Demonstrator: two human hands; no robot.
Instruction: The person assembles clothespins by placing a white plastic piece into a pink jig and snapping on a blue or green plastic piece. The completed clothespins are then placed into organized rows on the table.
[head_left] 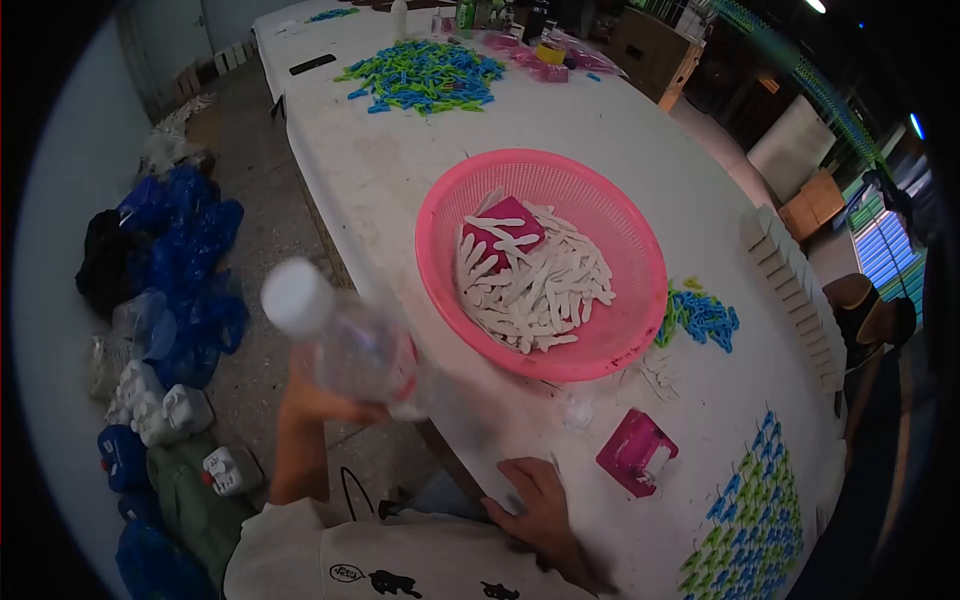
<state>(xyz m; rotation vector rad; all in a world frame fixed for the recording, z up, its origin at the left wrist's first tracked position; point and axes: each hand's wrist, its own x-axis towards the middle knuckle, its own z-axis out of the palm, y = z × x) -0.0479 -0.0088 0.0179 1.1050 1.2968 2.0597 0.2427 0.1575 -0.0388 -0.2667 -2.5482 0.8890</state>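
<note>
My left hand [335, 402] is wrapped around a clear plastic bottle [358, 350] with a white cap, raised beside the table edge and tilted. Motion blurs the bottle, and part of a red marking shows on it. Resting on the white table near its edge, my right hand [540, 505] holds nothing, with thumb and fingers apart. A magenta block-like holder [638, 452] lies to its right. Beyond the hands stands a pink plastic basket [440, 270] with many flat white strips [545, 285] and a magenta box [508, 228] inside.
Green and blue clips form a pile [425, 75] at the far end, a smaller heap [705, 318] beside the basket, and rows [750, 510] at lower right. A phone [312, 65] lies by the far left edge. White jugs [188, 408] and blue bags [185, 270] cover the left floor.
</note>
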